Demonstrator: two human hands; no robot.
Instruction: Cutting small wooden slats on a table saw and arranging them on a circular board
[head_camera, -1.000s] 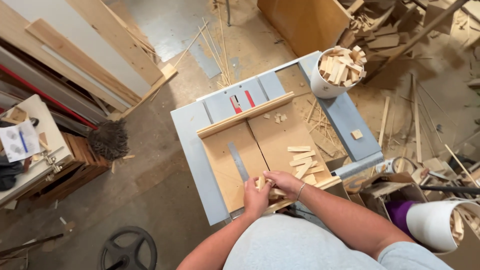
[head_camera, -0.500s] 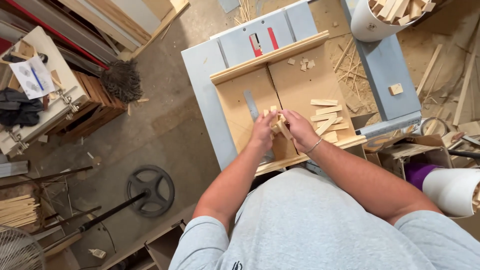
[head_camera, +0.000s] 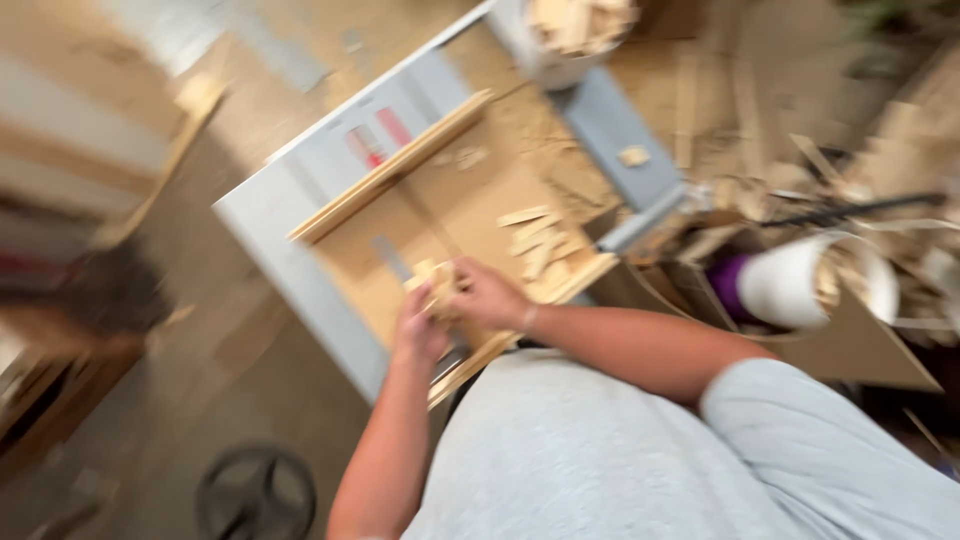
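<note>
Frame is motion-blurred. Both hands meet over the near edge of the grey table, above the wooden sled board lying on it. The left hand and right hand close together around a small bundle of pale wood pieces; the bundle sits between the two hands, its top end poking out above the left hand's fingers and just left of the right hand's fingers. Fingers of both hands look curled onto the pieces, touching them, though blur hides exactly which fingertips press where. The bundle is held just above the board, near its front rail; contact with the board cannot be told. More cut wood strips lie loose on the board just right of the hands, apart from them. A long wooden fence strip runs across the far side of the board. A white bucket of wood scraps stands at the far corner of the table, another white bucket lies tipped at right, near the right forearm. The person wears a grey shirt.
</note>
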